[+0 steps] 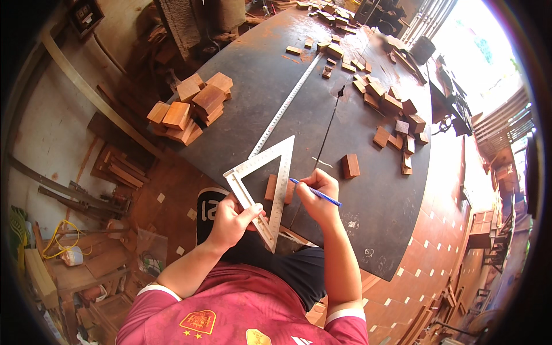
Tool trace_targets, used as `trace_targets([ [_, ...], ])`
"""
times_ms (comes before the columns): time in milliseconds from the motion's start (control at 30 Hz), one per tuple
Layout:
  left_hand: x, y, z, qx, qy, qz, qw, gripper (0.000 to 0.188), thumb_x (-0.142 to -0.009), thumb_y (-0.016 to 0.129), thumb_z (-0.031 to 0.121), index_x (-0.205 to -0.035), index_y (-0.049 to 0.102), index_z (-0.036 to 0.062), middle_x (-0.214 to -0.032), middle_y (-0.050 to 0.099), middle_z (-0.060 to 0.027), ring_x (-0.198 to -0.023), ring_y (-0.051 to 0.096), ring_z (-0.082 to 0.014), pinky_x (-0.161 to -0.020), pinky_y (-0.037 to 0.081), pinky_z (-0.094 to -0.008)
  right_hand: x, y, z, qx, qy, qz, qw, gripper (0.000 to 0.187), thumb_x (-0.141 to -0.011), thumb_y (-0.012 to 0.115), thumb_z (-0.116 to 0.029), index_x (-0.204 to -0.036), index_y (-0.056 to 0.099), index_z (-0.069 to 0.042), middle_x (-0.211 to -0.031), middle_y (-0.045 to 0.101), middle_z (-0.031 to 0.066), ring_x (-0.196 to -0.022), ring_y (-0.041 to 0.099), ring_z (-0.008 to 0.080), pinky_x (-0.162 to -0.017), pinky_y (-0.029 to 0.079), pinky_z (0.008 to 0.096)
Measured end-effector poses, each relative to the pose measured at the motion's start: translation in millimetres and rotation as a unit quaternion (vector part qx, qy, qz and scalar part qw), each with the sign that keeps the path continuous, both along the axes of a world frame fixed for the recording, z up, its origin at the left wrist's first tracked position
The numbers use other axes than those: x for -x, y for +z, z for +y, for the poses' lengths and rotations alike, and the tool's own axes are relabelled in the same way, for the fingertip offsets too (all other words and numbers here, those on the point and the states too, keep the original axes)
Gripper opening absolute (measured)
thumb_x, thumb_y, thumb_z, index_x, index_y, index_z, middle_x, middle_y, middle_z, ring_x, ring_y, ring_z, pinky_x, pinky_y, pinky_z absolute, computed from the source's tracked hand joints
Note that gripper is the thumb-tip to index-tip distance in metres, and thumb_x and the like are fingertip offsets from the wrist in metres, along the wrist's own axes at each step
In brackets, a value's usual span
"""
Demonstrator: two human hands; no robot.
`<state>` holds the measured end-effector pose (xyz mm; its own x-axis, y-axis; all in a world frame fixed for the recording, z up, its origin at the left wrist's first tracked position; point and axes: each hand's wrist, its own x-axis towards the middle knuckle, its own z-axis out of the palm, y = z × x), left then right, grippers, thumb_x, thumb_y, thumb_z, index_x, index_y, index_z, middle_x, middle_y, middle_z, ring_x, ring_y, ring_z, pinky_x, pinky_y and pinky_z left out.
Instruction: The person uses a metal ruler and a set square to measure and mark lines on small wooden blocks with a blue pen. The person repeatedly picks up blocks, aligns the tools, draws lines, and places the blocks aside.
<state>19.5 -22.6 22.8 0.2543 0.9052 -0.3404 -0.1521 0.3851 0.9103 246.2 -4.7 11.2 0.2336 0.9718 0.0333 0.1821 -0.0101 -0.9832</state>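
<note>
Near bench's [374, 224] near edge, right hand [319, 195] pinches blue pen [332, 200] right of reddish wooden block [271, 188]; left hand [233, 221] grips white triangular square [282, 190]

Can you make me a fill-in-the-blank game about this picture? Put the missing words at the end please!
1. The left hand holds a white set square shaped like a ____.
2. The right hand holds a pen coloured ____.
3. The lone block just beyond the right hand is made of ____.
4. The long ruler lies to the ____ of that block.

Missing words: triangle; blue; wood; left.
</note>
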Motion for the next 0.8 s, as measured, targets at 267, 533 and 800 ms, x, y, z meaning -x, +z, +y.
trace_targets([
  [267, 0.5, -9.3, 3.6, -0.012, 0.005, -0.007, 1.0, 0.027, -0.093, 0.066, 0.005, -0.113, 0.05, -0.0043, -0.087, 0.069, -0.0157, -0.072, 0.074, -0.0249, -0.063, 0.066, -0.0354, 1.4, 3.0, 6.1, -0.012, 0.007, -0.003, 1.0, 0.014, -0.08, 0.067, -0.004, -0.071, 0.057, 0.0, -0.066, 0.061, 0.0, -0.062, 0.048, 0.002, -0.052, 0.038, 0.0223],
  [533, -1.8, -3.1, 4.7, -0.012, 0.007, -0.015, 1.0, 0.014, -0.095, 0.066, 0.006, -0.102, 0.06, -0.0045, -0.086, 0.071, -0.0123, -0.075, 0.075, -0.0187, -0.059, 0.062, -0.0257, 1.0, -0.5, 6.3, 0.001, 0.002, -0.002, 1.0, 0.014, -0.078, 0.07, -0.008, -0.072, 0.06, 0.001, -0.065, 0.063, 0.0038, -0.061, 0.053, 0.0052, -0.054, 0.043, 0.0259],
  [800, -0.9, -3.9, 4.3, -0.016, 0.006, -0.009, 1.0, 0.014, -0.095, 0.066, 0.007, -0.101, 0.06, -0.0043, -0.086, 0.071, -0.0121, -0.075, 0.075, -0.0188, -0.058, 0.061, -0.0251, 1.3, 0.5, 6.7, -0.003, 0.002, -0.011, 1.0, 0.015, -0.078, 0.07, -0.008, -0.072, 0.059, 0.001, -0.065, 0.063, 0.0041, -0.061, 0.053, 0.0052, -0.053, 0.043, 0.0258],
])
